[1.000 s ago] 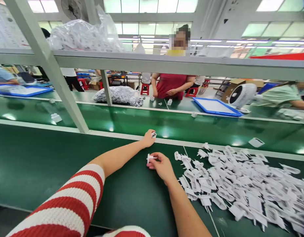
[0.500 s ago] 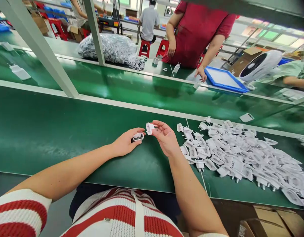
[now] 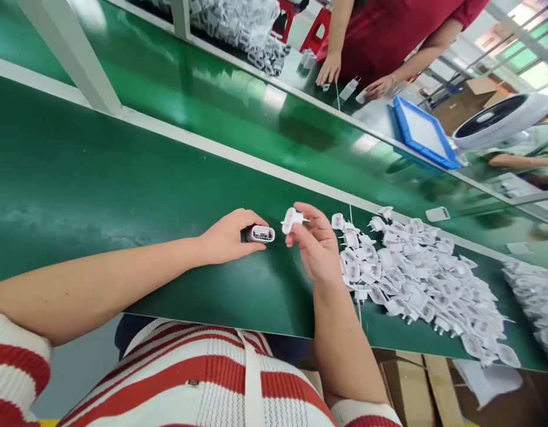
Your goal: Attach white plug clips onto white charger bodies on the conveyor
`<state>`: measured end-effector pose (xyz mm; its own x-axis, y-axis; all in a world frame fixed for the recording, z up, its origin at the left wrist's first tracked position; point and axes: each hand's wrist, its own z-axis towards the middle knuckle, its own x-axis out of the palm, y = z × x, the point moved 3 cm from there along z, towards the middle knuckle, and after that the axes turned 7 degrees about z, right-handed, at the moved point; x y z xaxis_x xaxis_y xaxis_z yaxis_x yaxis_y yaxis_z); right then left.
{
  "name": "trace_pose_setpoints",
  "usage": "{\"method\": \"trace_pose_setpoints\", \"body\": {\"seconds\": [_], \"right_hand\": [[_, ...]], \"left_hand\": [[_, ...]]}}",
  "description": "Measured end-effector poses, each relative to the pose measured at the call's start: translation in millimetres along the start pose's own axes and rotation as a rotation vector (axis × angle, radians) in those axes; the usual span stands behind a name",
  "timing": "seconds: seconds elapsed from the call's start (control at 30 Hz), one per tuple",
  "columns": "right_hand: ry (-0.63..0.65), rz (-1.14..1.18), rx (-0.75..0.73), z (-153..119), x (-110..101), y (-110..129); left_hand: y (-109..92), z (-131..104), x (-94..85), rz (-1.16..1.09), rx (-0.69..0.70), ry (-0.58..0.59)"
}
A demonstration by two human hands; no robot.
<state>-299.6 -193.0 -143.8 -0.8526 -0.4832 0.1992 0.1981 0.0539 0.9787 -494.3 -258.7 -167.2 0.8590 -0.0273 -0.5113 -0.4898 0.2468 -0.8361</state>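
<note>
A small white oval shell [image 3: 260,234], open end facing out, and a white plug piece [image 3: 292,220] with thin prongs are held just apart above the green bench's [image 3: 100,196] near edge.

Two hands of the wearer in view: left hand [image 3: 227,237] with one white shell [image 3: 260,234], right hand [image 3: 316,249] with one white plug piece [image 3: 292,220]. One heap of plug pieces [image 3: 416,279] on the table [image 3: 78,178], too many to count. One blue tray [image 3: 423,133]. One white fan [image 3: 500,121]. One co-worker in red [image 3: 389,29], two hands showing. One bag of parts [image 3: 238,24].
</note>
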Motion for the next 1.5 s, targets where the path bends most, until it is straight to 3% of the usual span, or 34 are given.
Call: {"method": "trace_pose_setpoints", "body": {"seconds": [0.4,0.47,0.53,0.63,0.8,1.07,1.27,1.5], "right_hand": [[0.004,-0.048,0.094,-4,4,-5],[-0.029,-0.182,-0.029,-3,2,-3],[-0.062,-0.404,-0.246,-4,3,2],[0.000,-0.732,-0.526,-9,13,9],[0.035,-0.950,-0.698,-18,27,15],[0.149,-0.968,-0.687,-18,40,5],[0.044,-0.977,-0.716,-17,39,5],[0.099,-0.988,-0.610,-14,42,4]], "left_hand": [[3,0,0.9,0.025,0.042,-0.023],[4,0,1.3,0.026,0.035,-0.021],[5,-1,1.9,0.030,0.036,-0.023],[5,-1,2.3,0.031,0.043,-0.053],[8,0,3.2,0.015,0.030,-0.059],[6,1,3.3,0.004,0.046,-0.047],[8,1,4.9,0.027,0.021,-0.044],[9,1,4.7,0.015,0.035,-0.045]]}}
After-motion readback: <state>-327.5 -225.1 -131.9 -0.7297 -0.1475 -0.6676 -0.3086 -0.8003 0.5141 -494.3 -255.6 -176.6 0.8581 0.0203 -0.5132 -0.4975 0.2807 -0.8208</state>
